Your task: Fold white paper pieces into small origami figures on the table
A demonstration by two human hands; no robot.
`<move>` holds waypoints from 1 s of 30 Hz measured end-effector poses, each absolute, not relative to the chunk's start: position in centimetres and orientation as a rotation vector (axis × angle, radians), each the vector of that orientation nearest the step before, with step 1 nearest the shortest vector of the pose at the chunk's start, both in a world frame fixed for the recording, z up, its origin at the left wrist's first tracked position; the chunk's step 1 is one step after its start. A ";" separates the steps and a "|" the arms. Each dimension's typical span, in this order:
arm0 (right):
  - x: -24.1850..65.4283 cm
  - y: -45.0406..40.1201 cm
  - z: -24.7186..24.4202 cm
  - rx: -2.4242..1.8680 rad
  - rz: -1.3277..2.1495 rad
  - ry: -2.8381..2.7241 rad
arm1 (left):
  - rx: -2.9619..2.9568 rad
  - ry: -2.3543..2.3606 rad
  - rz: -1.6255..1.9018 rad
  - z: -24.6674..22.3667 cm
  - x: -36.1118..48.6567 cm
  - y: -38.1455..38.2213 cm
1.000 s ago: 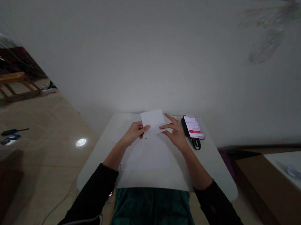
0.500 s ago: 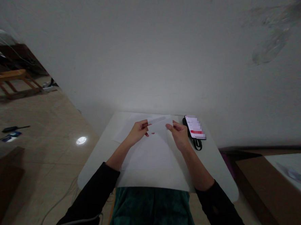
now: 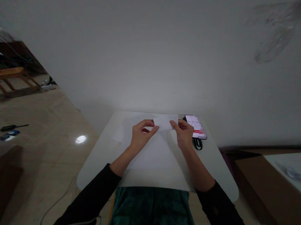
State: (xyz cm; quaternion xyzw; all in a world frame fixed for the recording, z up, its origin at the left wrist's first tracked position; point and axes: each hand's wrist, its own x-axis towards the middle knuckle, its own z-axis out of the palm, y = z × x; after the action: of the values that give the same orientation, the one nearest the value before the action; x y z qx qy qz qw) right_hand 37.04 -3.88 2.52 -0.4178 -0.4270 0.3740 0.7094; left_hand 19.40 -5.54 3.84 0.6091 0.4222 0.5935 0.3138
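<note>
Sheet of paper (image 3: 147, 163) lies mid-table (image 3: 98, 167); phone (image 3: 194, 123) rests to its right, cable (image 3: 197, 145) just before the phone.

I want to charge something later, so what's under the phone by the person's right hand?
A black cable emerges from beneath the phone and loops on the white table. The phone covers the rest, so where the cable leads cannot be seen.
</note>
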 end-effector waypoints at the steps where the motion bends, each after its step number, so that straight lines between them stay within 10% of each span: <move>1: 36.9 -4.0 2.6 -0.932 0.823 -0.940 | 1.581 1.132 1.590 3.8 19.5 -5.6; 30: 36.3 -4.3 2.5 -0.844 0.806 -0.966 | 1.426 1.102 1.693 3.8 19.4 -5.1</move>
State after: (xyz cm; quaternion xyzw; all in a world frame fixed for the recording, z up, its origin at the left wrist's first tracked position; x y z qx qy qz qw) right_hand 36.28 -4.28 2.51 -0.3829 -0.4381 0.3654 0.7266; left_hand 19.39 -5.06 3.85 0.5448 0.4210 0.6467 0.3282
